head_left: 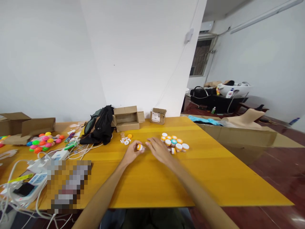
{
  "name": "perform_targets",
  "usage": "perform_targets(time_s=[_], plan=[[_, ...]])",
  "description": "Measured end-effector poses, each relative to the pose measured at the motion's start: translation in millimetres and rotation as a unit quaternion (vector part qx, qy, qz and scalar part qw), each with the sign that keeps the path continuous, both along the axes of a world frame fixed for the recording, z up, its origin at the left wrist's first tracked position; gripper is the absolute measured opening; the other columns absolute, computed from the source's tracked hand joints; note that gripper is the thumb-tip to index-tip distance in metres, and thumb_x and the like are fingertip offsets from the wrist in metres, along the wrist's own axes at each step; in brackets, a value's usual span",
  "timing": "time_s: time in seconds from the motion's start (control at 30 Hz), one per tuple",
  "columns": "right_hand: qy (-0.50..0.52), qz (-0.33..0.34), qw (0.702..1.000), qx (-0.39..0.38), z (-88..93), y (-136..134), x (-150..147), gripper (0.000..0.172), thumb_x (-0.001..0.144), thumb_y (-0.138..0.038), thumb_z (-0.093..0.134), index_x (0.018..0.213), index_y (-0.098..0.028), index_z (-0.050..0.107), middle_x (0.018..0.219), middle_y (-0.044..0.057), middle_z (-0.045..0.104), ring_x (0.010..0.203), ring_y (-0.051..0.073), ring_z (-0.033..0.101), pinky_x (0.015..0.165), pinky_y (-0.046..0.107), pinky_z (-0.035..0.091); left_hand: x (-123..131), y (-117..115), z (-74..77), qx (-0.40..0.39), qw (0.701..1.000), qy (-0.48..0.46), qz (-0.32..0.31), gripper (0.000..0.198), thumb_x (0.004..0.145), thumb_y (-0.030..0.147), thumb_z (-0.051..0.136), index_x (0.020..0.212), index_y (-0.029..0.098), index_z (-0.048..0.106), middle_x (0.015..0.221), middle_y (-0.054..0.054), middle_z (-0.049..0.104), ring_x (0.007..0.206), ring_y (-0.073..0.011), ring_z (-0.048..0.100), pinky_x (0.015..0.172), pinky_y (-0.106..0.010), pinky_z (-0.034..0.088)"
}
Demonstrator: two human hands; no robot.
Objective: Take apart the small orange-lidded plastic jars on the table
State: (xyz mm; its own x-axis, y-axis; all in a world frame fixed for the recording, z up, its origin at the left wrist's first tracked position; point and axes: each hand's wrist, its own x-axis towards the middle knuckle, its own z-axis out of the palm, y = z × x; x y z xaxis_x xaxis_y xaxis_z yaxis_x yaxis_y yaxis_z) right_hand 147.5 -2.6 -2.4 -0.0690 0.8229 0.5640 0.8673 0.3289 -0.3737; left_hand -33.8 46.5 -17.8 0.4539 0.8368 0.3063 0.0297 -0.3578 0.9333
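Observation:
Tilted in the closed fingers of my left hand (132, 152) is a small clear jar (140, 147) with an orange-and-white lid. My right hand (158, 151) is just right of that jar, its fingers stretched out and apart, slightly blurred, with nothing seen in them. Beyond its wrist stand several small lidded jars (178, 147) with white, orange-rimmed and teal lids. One jar (173, 150) lies on its side close to that hand, partly hidden by it. Behind my left hand are white perforated discs (125, 141), an orange lid ring (130, 136) and an uncapped clear container (122, 135).
An open cardboard box (127, 119) and a smaller box (158, 116) stand along the wall. Left are a black bag (102, 125), colorful balls (45, 142), power strips (39, 181) with tangled cables, and a pixelated object (73, 183). A large carton (224, 140) adjoins the table's right edge.

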Motion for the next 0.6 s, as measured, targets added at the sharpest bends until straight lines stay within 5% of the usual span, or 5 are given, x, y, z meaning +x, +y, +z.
perform_targets(time_s=[0.23, 0.33, 0.6], plan=[[0.368, 0.126, 0.907, -0.159, -23.5, 8.5, -30.0, 0.044, 0.089, -0.06, 0.049, 0.077, -0.02, 0.064, 0.065, 0.001, 0.067, 0.06, 0.017, 0.062, 0.059, 0.029, 0.049, 3.4, -7.7, 4.7, -0.029, 0.999, -0.019, -0.015, 0.036, 0.064, 0.03, 0.08, 0.088, 0.02, 0.055, 0.078, 0.003, 0.063, 0.074, -0.0151, 0.063, 0.073, -0.028, 0.051], [0.414, 0.13, 0.888, -0.149, -25.6, 7.2, -24.0, 0.047, 0.081, -0.065, 0.057, 0.074, -0.02, 0.064, 0.061, 0.0, 0.065, 0.058, 0.017, 0.061, 0.057, 0.029, 0.049, 4.8, -10.3, 6.3, 0.002, 1.0, 0.016, 0.008, 0.031, 0.064, 0.027, 0.079, 0.087, 0.019, 0.058, 0.082, 0.001, 0.065, 0.078, -0.0157, 0.063, 0.075, -0.027, 0.05], [0.41, 0.139, 0.895, -0.107, -28.6, 6.2, -21.8, 0.03, 0.076, -0.049, 0.065, 0.087, -0.021, 0.066, 0.082, 0.003, 0.073, 0.076, 0.021, 0.068, 0.074, 0.036, 0.054, 2.3, -7.0, 4.2, 0.012, 0.997, 0.067, 0.028, 0.026, 0.069, 0.035, 0.076, 0.085, 0.018, 0.065, 0.08, 0.0, 0.068, 0.073, -0.0163, 0.063, 0.071, -0.028, 0.05]])
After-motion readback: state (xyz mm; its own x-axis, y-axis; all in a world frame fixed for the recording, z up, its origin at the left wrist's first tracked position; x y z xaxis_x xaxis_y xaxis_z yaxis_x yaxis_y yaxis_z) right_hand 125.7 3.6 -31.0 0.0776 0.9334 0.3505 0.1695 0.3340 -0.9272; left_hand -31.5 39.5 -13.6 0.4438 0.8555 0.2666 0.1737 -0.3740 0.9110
